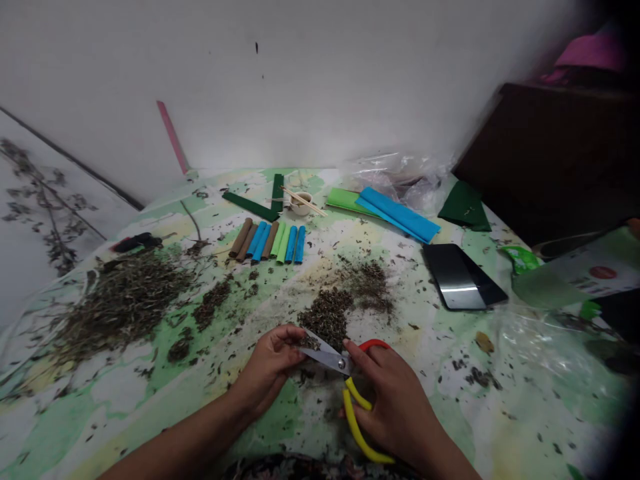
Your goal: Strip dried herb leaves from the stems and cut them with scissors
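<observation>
The steel-bladed scissors with red and yellow handles (341, 364) were held by the right hand (395, 393) above the near part of the tabletop (55, 433), which had a pale green, white and yellow blotched covering. The right hand was wrapped around the handles, and the blades stood apart, pointing toward the left hand (270, 367). The left hand's thumb and fingers were bent in close around the blade ends; small dried plant bits (311, 343) showed between the blades, but whether the fingers were pinching them could not be told. Just beyond the blades lay a dark pile of chopped dried leaves (327, 313), with a looser brownish scatter (373, 283) behind it. On the left spread a large heap of dried, stemmy plant matter (130, 300). Farther back, small brown, blue and light green rolls (267, 241) lay side by side in a row. Behind them were two dark green flat strips (249, 206) and a small pale bowl (300, 209) with thin wooden sticks (306, 201) across it. To the right, a blue folded sheet (397, 213) partly overlapped a light green folded sheet (345, 200), and nearer lay a black, glossy flat device (460, 277).
</observation>
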`<state>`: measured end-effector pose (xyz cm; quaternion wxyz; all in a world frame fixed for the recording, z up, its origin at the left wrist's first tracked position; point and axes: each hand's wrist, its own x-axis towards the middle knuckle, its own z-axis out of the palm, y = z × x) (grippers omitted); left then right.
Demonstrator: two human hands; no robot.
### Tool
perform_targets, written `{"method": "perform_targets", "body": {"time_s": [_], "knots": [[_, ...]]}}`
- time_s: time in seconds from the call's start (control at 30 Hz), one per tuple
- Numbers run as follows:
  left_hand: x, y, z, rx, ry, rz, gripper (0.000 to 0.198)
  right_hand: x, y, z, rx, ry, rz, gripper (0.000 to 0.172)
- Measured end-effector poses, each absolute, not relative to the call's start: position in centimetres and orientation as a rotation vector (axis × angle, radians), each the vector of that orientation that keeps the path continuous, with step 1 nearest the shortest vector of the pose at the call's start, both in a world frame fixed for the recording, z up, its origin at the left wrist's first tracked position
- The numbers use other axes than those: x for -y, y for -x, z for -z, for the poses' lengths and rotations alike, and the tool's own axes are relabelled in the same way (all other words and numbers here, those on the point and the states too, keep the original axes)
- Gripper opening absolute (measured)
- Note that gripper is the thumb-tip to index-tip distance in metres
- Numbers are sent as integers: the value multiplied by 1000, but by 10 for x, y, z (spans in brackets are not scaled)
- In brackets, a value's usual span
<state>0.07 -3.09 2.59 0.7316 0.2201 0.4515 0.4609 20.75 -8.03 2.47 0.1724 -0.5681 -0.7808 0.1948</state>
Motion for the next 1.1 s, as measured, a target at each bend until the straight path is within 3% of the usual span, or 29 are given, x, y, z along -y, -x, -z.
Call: {"method": "perform_targets", "body": {"time_s": [0.37,0.57,0.87,1.1], "knots": [[29,-3,-26,-1043,-517,-1026,33,84,-212,-8,2297,1581,-293,52],[29,-3,-25,-992,-460,-1035,34,83,-208,-20,2187,1631,-415,66],[29,-3,-27,-977,-524,-1039,33,80,-208,-24,2204,1600,-464,73],[31,-2,-26,-956,-506,-1016,35,78,-210,-24,2237,1542,-446,65]]}}
